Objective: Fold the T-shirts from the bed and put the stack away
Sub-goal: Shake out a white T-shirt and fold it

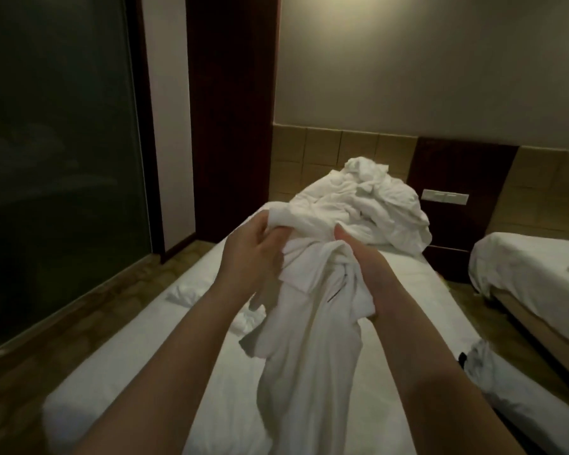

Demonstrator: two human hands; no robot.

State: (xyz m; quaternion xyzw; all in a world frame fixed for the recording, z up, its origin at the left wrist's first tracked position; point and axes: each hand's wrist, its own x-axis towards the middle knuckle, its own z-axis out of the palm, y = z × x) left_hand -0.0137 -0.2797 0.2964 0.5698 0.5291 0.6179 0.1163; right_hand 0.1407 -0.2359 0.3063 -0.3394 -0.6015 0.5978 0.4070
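T-shirt (309, 339) gripped by left hand (250, 254) and right hand (363, 261).

The far end of the bed (128, 372) is closed off by a heap of white garments (358, 198) piled against the padded wall. The T-shirt (309, 323) gripped in your left hand (250, 254) and right hand (358, 257) hangs over the middle of the mattress and hides it. Left of the cloth you have bare sheet, broken by a small crumpled piece (181, 293) near the edge and a second crumpled piece (252, 318) just beside the T-shirt. Beyond that edge, a floor strip (46, 339) runs along a dark glass wall (56, 159). To your right, a narrow gap separates you from a second bed (523, 267). A crumpled white item (480, 359) sits at that gap's edge.
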